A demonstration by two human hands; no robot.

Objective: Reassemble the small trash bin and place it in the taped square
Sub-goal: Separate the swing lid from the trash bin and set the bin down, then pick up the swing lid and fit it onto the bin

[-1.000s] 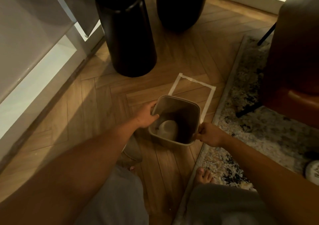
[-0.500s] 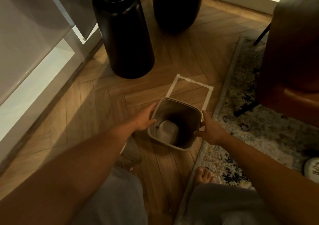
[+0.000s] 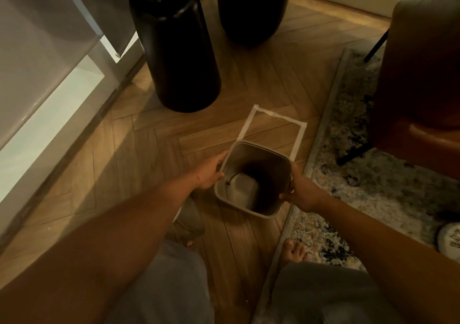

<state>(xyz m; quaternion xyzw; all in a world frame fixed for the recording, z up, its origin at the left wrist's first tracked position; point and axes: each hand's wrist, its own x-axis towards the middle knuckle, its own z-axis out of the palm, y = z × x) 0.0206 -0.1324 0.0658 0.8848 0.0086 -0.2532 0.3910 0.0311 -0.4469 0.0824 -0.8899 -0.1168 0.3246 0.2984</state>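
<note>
The small grey square plastic bin (image 3: 254, 179) hides the near side of the white taped square (image 3: 273, 114). The brown leather chair (image 3: 423, 75) and round white object (image 3: 449, 239) run off the right edge.

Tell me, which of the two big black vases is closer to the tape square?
The left black vase; its base stands just off the taped square's far left corner. The other black vase stands farther back.

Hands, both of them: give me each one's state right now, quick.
Left hand: closed on the left side of the trash bin.
Right hand: closed on the bin's right side.
</note>
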